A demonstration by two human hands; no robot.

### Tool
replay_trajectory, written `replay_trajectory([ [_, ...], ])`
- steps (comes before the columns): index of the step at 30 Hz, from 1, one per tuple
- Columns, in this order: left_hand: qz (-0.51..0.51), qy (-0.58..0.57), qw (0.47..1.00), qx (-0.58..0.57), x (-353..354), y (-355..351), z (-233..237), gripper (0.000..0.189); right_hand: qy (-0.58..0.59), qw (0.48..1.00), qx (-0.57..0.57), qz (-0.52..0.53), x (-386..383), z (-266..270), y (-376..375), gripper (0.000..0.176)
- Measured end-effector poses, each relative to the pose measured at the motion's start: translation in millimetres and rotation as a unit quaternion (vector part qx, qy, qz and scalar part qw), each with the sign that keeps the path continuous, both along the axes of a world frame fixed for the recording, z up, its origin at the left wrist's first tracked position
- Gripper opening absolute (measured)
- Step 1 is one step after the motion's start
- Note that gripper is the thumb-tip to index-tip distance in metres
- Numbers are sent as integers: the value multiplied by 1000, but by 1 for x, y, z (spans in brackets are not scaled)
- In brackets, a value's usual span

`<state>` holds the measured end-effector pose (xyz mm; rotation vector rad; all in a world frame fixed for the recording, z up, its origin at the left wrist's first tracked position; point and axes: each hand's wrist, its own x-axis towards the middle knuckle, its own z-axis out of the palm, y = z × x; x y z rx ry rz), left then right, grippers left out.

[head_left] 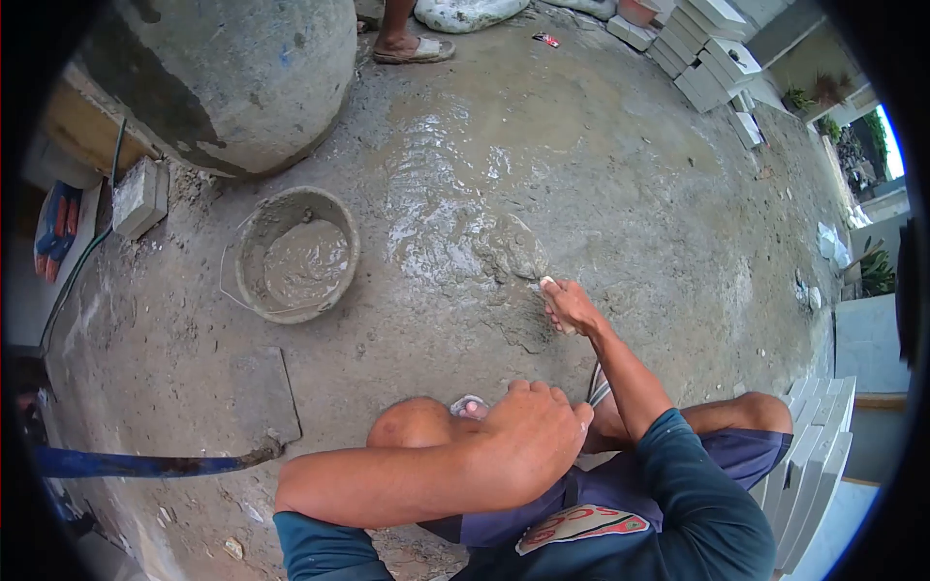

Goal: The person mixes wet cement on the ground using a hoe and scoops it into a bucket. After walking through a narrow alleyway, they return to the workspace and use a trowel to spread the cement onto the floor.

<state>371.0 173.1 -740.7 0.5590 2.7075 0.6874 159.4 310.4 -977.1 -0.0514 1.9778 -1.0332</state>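
My right hand (572, 306) is closed around the pale handle of a trowel (548, 282). The blade, smeared with wet cement, reaches into the grey mortar (455, 237) spread on the ground, so its outline is hard to make out. Across my lap my left forearm is bent, and my left hand (538, 426) has its fingers curled downward near my knees. What lies inside those fingers, if anything, is hidden. Left of the mortar stands a bucket (250, 286) holding wet cement mix, its wire handle hanging down the side.
A large round concrete-covered vessel (242, 77) looms at upper left beside a block (140, 198). A blue-handled shovel (145, 463) lies at lower left. Another person's sandalled foot (415, 48) is at the top. Pale blocks are stacked at upper right (702, 58) and lower right (809, 455).
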Motion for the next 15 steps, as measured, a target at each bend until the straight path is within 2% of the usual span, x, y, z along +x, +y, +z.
replay_trajectory([
  [2,-7,-24,1000,5,-4,-3,2,28,-32,999,-20,25,-2,22,-12,32],
  [3,30,-16,999,15,1,-1,-1,26,-34,996,-37,69,1,37,-43,32],
  [7,42,-36,998,8,1,2,2,22,-13,981,-102,162,29,82,-119,34],
  [9,43,-48,998,19,5,2,3,21,171,937,-144,267,50,91,-161,36],
  [11,54,-42,998,13,8,3,-5,22,407,828,-170,346,65,84,-199,37],
  [13,58,-48,997,34,15,13,-4,22,443,793,-137,396,76,81,-226,35],
  [15,59,-55,997,-6,14,2,-2,22,428,802,-136,393,84,93,-229,36],
])
